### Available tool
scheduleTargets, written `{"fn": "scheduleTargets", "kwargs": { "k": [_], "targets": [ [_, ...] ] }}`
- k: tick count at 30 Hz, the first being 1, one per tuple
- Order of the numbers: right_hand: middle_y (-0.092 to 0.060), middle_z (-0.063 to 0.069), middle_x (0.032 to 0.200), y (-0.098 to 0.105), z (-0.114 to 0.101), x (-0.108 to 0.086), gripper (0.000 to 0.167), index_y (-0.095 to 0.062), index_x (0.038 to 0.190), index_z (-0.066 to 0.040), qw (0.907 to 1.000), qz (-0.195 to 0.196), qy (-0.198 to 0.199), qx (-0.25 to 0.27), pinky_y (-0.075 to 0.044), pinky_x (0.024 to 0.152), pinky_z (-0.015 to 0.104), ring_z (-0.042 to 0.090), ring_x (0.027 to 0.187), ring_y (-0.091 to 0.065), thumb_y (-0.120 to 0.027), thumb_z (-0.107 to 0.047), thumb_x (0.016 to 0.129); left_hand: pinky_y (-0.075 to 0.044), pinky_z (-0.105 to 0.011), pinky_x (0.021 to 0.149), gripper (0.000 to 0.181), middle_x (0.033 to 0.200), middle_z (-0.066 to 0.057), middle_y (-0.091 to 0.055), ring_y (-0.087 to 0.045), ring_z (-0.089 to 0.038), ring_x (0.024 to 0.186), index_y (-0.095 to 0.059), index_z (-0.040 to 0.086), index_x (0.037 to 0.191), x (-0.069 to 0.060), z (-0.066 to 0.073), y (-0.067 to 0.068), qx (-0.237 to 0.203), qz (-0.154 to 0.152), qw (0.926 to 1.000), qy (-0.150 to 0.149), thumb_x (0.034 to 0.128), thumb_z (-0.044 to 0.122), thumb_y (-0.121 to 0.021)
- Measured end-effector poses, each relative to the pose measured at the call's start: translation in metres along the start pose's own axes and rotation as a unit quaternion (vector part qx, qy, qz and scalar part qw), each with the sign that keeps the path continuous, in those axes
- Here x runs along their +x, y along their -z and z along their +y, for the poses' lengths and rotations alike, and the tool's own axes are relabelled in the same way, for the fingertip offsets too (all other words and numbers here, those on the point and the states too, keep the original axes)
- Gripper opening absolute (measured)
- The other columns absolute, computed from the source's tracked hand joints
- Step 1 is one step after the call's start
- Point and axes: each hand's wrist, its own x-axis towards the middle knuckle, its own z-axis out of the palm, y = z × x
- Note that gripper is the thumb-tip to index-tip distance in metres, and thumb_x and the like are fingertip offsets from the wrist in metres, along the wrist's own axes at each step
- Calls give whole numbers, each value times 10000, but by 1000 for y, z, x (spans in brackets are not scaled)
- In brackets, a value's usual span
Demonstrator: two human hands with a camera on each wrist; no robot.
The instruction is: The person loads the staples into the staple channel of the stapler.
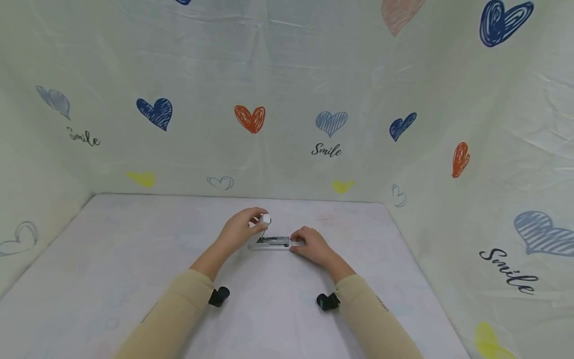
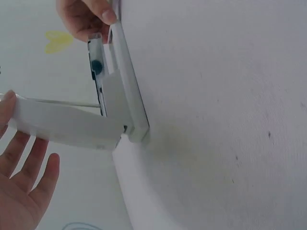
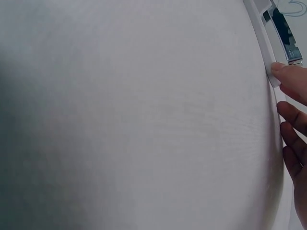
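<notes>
A white stapler [image 1: 269, 248] lies on the table with its top cover [image 2: 67, 125] swung up from the hinge at the left end. My left hand [image 1: 239, 229] pinches the free end of that cover between thumb and fingers. At the opposite end, my right hand [image 1: 316, 245] grips the base, thumb on the near side, as the right wrist view also shows. The metal staple track [image 2: 98, 72] is exposed between cover and base. A thin rod runs from the track toward the raised cover. Whether staples lie in the track I cannot tell.
The pale table [image 1: 287, 309] spreads around both arms. White sheeting printed with hearts and "Smile" [image 1: 326, 150] rises behind and at the sides. A small black camera [image 1: 219, 296] sits at the left wrist, another black camera [image 1: 328, 301] at the right.
</notes>
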Motion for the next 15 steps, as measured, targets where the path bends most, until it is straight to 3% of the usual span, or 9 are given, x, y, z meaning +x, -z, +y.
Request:
{"fn": "scheduleTargets", "kwargs": {
  "k": [8, 15],
  "targets": [
    [-572, -35, 946, -1, 4, 1, 238, -679, 1056, -143, 9997, -99, 230, -60, -460, 824, 358, 157, 900, -541, -754, -269, 867, -506, -412, 898, 379, 1216, -45, -644, -612, -220, 1084, -649, 160, 1253, 9, 14, -20, 876, -205, 9956, -257, 892, 240, -731],
    [-574, -28, 945, 1, 3, 0, 235, -684, 1052, -137, 9998, -34, 163, -69, -460, 828, 372, 169, 906, -546, -756, -258, 863, -515, -395, 873, 379, 1185, -37, -657, -623, -199, 1066, -669, 173, 1226, 17, 16, -30, 1170, -233, 9920, -406, 863, 233, -758]
  ]
}}
